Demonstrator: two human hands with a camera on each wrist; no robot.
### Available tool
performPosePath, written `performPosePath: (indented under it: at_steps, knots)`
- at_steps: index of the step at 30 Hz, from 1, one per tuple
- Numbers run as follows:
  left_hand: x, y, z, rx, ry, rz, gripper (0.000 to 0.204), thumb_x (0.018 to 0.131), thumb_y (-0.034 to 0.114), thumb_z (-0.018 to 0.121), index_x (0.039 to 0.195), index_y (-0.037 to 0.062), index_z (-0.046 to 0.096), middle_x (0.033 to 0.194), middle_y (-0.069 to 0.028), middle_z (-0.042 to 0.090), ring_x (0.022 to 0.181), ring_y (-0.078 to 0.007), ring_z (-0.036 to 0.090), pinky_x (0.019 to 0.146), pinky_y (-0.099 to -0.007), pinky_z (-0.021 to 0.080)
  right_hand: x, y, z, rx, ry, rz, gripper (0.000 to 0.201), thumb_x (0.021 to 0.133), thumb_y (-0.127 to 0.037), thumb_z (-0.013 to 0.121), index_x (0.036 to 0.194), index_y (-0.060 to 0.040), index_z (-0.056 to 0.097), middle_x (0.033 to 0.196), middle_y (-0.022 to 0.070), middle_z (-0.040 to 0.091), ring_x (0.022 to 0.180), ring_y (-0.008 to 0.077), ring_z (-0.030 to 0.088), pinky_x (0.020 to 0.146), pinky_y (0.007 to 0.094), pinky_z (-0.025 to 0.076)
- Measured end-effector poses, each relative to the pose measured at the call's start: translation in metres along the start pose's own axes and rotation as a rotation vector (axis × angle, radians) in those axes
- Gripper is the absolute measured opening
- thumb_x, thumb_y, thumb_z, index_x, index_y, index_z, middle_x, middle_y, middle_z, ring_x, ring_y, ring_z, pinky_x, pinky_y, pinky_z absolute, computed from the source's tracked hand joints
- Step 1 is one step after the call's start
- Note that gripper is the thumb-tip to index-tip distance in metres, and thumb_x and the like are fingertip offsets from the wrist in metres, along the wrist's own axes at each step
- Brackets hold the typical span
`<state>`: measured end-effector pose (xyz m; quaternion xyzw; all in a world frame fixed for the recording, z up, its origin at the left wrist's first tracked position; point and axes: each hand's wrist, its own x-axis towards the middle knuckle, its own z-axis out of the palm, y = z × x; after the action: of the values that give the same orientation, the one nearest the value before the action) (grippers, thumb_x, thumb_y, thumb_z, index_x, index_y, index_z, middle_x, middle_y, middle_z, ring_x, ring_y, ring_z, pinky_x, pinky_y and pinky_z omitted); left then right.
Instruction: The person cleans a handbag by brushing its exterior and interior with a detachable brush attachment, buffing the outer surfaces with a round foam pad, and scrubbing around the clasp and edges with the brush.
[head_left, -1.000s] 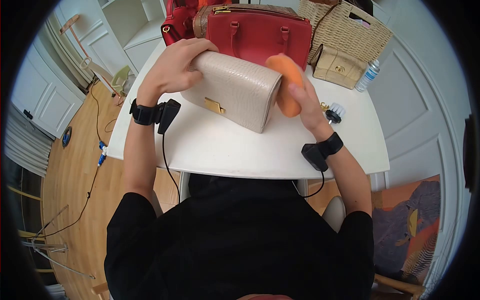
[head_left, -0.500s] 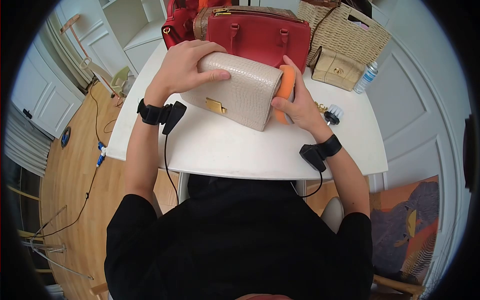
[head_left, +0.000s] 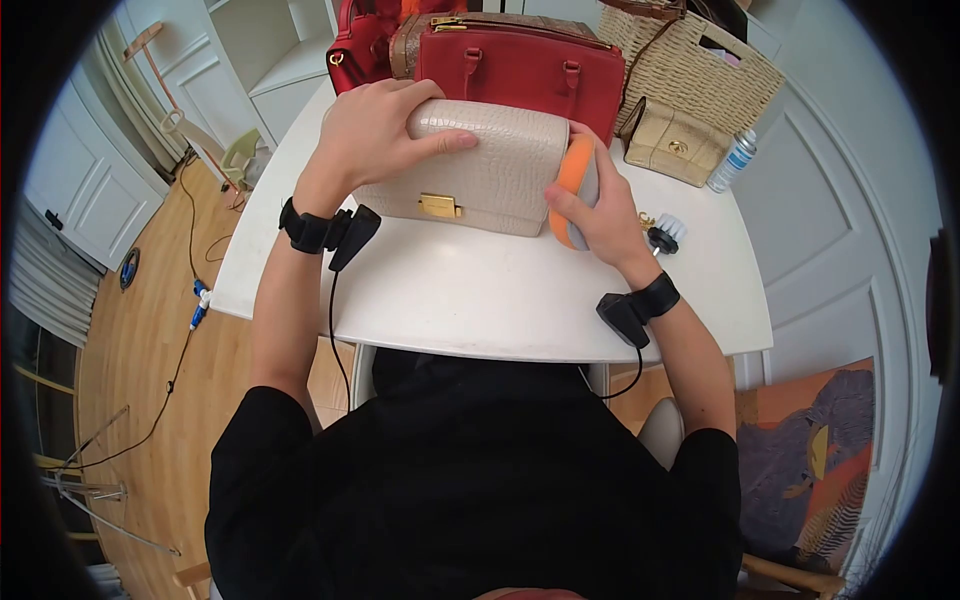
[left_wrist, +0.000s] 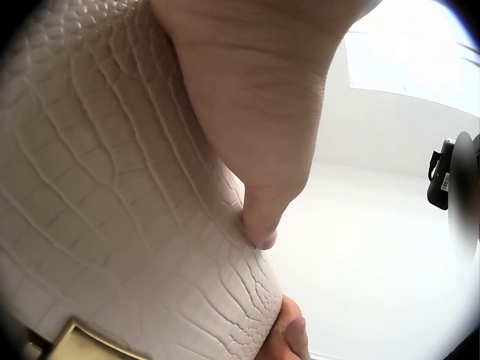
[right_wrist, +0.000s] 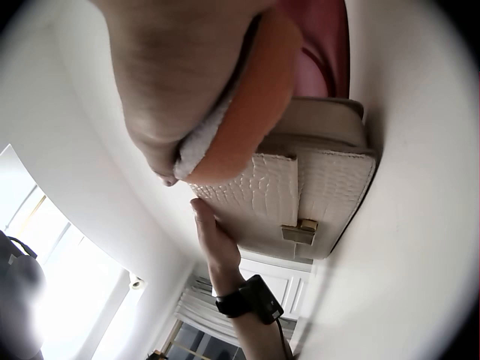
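A cream crocodile-textured handbag [head_left: 505, 165] with a gold clasp [head_left: 440, 206] stands on the white table, its flap closed and its front toward me. My left hand [head_left: 375, 140] grips it at the upper left, thumb lying along the flap and the other fingers over the back. At the bag's right end, my right hand [head_left: 612, 218] holds an oval orange-and-grey sponge [head_left: 571, 180]. The orange face is turned to the bag's side, close against it. In the right wrist view the sponge [right_wrist: 259, 105] overlaps the bag's near end.
Behind stand a red handbag [head_left: 520, 80], a woven straw bag [head_left: 700, 60] and a small gold bag [head_left: 672, 140]. A spray can [head_left: 733, 162] is at the right, with a white-bristled brush [head_left: 667, 234] nearer me. The table's front edge [head_left: 480, 355] runs before my body.
The bag has turned so its front faces me more squarely. My left thumb has stretched out over the flap. The sponge, earlier blurred and angled, has come in upright beside the bag's right end.
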<state>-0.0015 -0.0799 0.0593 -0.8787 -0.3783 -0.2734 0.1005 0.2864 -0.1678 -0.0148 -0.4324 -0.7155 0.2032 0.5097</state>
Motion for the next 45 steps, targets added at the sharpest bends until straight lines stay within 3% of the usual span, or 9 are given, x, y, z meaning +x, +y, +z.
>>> performPosePath:
  at_steps: [8, 10, 14, 16, 22, 28, 34, 42, 45]
  knots:
    - [-0.001, 0.0, 0.004, 0.045, 0.035, 0.008, 0.065, 0.089, 0.067, 0.064, 0.113, 0.0071, 0.073, 0.103, -0.0129, 0.075, 0.095, -0.0329, 0.072, 0.083, -0.0427, 0.056, 0.005, 0.022, -0.014, -0.087, -0.191, 0.186, 0.092, 0.089, -0.059, 0.072, 0.154, -0.0015, 0.042, 0.13, 0.026, 0.067, 0.119, 0.034, 0.067, 0.103, 0.0404, 0.05]
    - [-0.001, -0.002, 0.003, 0.054, 0.044, 0.016, 0.064, 0.09, 0.067, 0.064, 0.112, 0.0072, 0.073, 0.103, -0.0128, 0.075, 0.096, -0.0328, 0.072, 0.083, -0.0428, 0.056, 0.007, 0.015, -0.027, -0.498, -0.419, 0.243, 0.087, 0.089, -0.057, 0.073, 0.152, -0.0025, 0.046, 0.125, 0.0248, 0.07, 0.115, 0.0342, 0.07, 0.101, 0.0415, 0.051]
    - [-0.002, -0.002, 0.003, 0.052, 0.044, 0.017, 0.064, 0.09, 0.066, 0.064, 0.112, 0.0072, 0.073, 0.104, -0.0126, 0.075, 0.096, -0.0327, 0.072, 0.083, -0.0427, 0.056, 0.008, 0.02, -0.036, -0.557, -0.326, 0.128, 0.085, 0.088, -0.056, 0.075, 0.15, -0.0052, 0.049, 0.125, 0.024, 0.071, 0.114, 0.0352, 0.071, 0.099, 0.0422, 0.052]
    - [-0.001, -0.001, 0.004, 0.047, 0.059, 0.023, 0.064, 0.09, 0.066, 0.064, 0.112, 0.0071, 0.073, 0.104, -0.0125, 0.075, 0.095, -0.0327, 0.072, 0.083, -0.0427, 0.056, 0.012, 0.01, -0.035, -0.227, -0.004, 0.092, 0.084, 0.086, -0.056, 0.076, 0.148, -0.0069, 0.051, 0.127, 0.0245, 0.07, 0.113, 0.0376, 0.07, 0.098, 0.0433, 0.052]
    - [-0.001, -0.003, 0.005, 0.066, 0.061, 0.031, 0.064, 0.089, 0.065, 0.065, 0.114, 0.0067, 0.073, 0.105, -0.0134, 0.075, 0.096, -0.0335, 0.072, 0.083, -0.043, 0.056, 0.0, 0.048, -0.015, -0.401, -0.22, 0.082, 0.085, 0.087, -0.06, 0.072, 0.149, -0.0066, 0.052, 0.117, 0.0291, 0.071, 0.108, 0.0388, 0.071, 0.095, 0.0443, 0.053]
    - [-0.001, -0.003, 0.005, 0.063, 0.072, 0.037, 0.063, 0.09, 0.065, 0.065, 0.113, 0.0065, 0.073, 0.106, -0.0137, 0.075, 0.097, -0.0338, 0.072, 0.084, -0.0432, 0.056, 0.007, -0.01, -0.026, -0.651, -0.594, 0.337, 0.089, 0.084, -0.063, 0.073, 0.149, -0.0063, 0.051, 0.104, 0.0323, 0.072, 0.104, 0.0467, 0.069, 0.096, 0.0473, 0.053]
    - [0.0, -0.001, 0.004, 0.047, 0.056, 0.024, 0.062, 0.09, 0.065, 0.064, 0.111, 0.0069, 0.074, 0.105, -0.0125, 0.075, 0.096, -0.0329, 0.072, 0.083, -0.0427, 0.056, 0.002, 0.017, -0.025, -0.512, -0.309, 0.062, 0.097, 0.082, -0.063, 0.075, 0.147, 0.0041, 0.049, 0.108, 0.0331, 0.071, 0.106, 0.0452, 0.07, 0.095, 0.0468, 0.053]
    - [0.003, -0.005, 0.013, 0.014, 0.195, 0.104, 0.067, 0.087, 0.071, 0.065, 0.102, 0.0069, 0.076, 0.085, -0.0142, 0.073, 0.081, -0.0329, 0.071, 0.071, -0.043, 0.056, 0.003, 0.013, -0.023, -0.474, -0.375, 0.148, 0.097, 0.082, -0.064, 0.075, 0.145, 0.0049, 0.05, 0.107, 0.0329, 0.071, 0.105, 0.0458, 0.07, 0.093, 0.0468, 0.054]
    - [0.001, -0.001, 0.007, 0.051, 0.084, 0.038, 0.06, 0.09, 0.064, 0.065, 0.11, 0.0073, 0.074, 0.102, -0.0121, 0.075, 0.094, -0.0327, 0.072, 0.081, -0.0424, 0.056, 0.004, 0.003, -0.023, -0.578, -0.48, 0.246, 0.093, 0.081, -0.063, 0.075, 0.144, 0.0007, 0.052, 0.104, 0.0319, 0.072, 0.103, 0.0454, 0.071, 0.091, 0.047, 0.055]
